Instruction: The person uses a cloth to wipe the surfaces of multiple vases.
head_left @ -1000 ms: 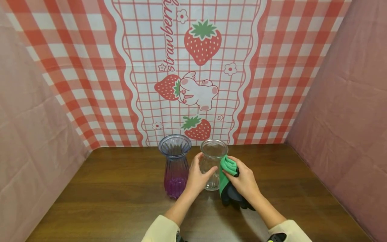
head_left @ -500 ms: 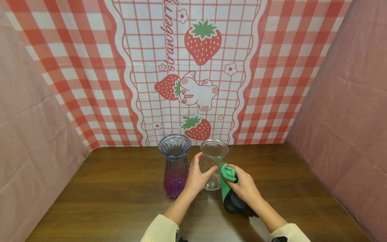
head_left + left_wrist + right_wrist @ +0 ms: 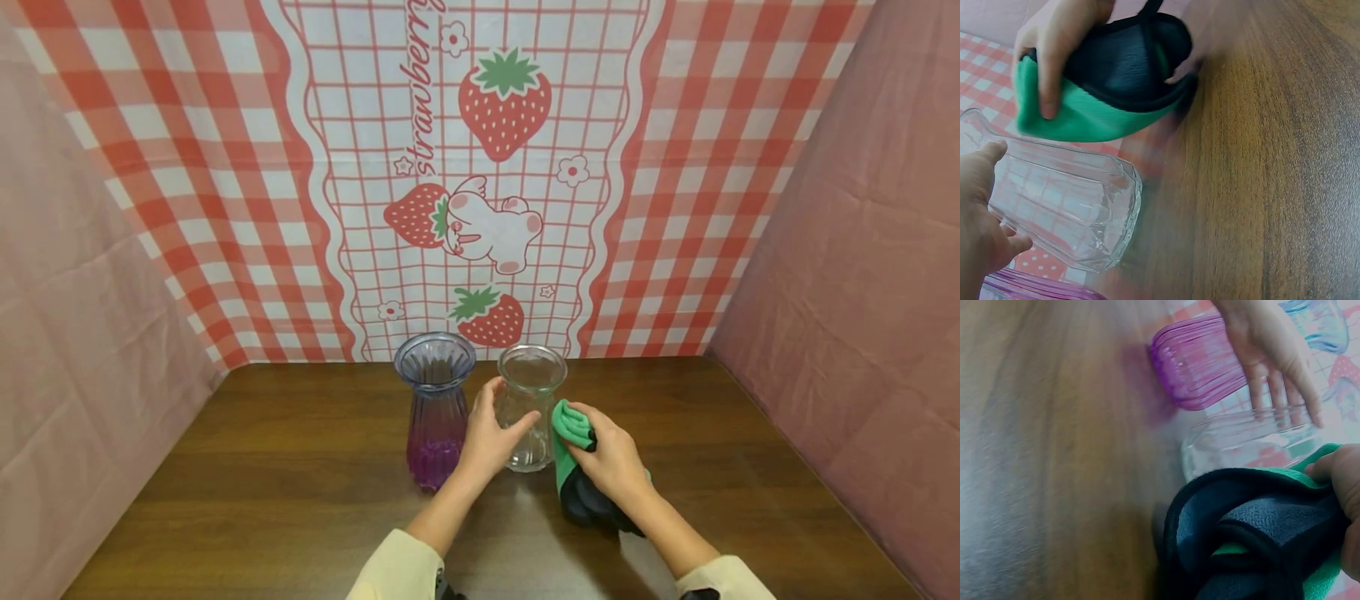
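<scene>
A clear glass vase (image 3: 528,450) stands upright on the table in the head view. My left hand (image 3: 491,437) holds it from the left, thumb across the front and fingers at its far side. In my right hand (image 3: 611,454) is a bunched cloth (image 3: 572,425), green on one face and dark grey with black edging on the other. Its green fold is close to the vase's right side, and the dark part hangs below the hand. The right wrist view shows the left fingers (image 3: 1275,394) against the glass and the cloth's dark face (image 3: 1272,519) in front.
A taller ribbed vase (image 3: 435,417), bluish at the rim and purple at the base, stands just left of the left hand. Behind both vases rises a red-and-white checked strawberry cloth (image 3: 660,208). Pink fabric (image 3: 847,292) borders the wooden table (image 3: 285,467).
My right hand has drawn the cloth down and away to the right from the clear vase, then raised it slightly. The left hand and both vases stay in place.
</scene>
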`<state>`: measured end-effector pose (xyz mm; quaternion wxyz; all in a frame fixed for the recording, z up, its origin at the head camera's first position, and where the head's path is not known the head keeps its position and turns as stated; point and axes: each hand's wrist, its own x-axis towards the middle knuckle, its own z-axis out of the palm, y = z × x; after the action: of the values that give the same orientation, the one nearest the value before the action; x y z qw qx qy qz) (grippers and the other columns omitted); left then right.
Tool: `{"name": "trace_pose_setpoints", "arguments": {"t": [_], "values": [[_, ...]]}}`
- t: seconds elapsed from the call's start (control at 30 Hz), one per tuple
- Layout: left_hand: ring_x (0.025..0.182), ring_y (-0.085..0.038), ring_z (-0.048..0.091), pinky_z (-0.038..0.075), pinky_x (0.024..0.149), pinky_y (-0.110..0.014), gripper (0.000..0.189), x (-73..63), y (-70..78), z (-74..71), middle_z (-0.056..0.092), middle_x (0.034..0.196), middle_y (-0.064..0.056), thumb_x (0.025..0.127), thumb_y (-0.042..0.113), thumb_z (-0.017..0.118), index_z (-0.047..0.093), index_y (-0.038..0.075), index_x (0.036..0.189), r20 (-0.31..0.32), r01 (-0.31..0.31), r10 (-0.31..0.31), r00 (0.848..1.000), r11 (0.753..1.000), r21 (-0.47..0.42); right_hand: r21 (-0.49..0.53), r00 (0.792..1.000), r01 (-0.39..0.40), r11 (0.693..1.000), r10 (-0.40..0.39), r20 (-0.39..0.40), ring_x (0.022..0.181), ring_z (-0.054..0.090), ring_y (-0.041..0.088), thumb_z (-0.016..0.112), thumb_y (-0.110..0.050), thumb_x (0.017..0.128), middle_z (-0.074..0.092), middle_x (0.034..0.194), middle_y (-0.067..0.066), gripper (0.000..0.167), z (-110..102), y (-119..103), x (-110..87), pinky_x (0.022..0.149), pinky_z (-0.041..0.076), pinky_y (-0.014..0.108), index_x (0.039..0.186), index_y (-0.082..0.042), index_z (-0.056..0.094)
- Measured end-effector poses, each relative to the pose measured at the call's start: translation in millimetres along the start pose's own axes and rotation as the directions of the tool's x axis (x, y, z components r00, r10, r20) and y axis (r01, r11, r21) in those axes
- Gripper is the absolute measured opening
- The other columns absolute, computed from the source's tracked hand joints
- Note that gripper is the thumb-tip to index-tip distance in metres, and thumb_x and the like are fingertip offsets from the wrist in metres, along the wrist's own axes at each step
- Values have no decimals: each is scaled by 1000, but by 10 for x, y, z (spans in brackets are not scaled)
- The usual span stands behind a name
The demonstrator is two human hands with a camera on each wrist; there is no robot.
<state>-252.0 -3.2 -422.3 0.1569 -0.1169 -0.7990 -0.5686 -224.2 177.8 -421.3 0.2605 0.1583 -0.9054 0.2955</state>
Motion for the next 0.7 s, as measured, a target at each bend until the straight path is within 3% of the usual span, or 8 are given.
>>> {"name": "trace_pose_setpoints", "arguments": {"t": [0.27, 0.7], "values": [[122, -35, 49, 42, 103, -46, 68, 4, -3, 0, 50, 129, -21, 79, 30, 74, 41, 2, 132, -3, -8, 8, 1000, 1000, 6, 35, 996, 41, 999, -38, -77, 99, 63, 32, 78, -1, 70, 63, 115, 19, 57, -68, -106, 101, 80, 53, 48, 123, -3, 56], [123, -35, 48, 42, 103, -47, 69, 1, -3, -3, 50, 130, -21, 80, 30, 73, 40, 2, 133, 8, -1, 1, 1000, 1000, 25, 34, 999, 15, 999, -13, -43, 101, 63, 33, 78, -3, 72, 63, 116, 19, 55, -10, -98, 66, 82, 53, 48, 122, -2, 57]]}}
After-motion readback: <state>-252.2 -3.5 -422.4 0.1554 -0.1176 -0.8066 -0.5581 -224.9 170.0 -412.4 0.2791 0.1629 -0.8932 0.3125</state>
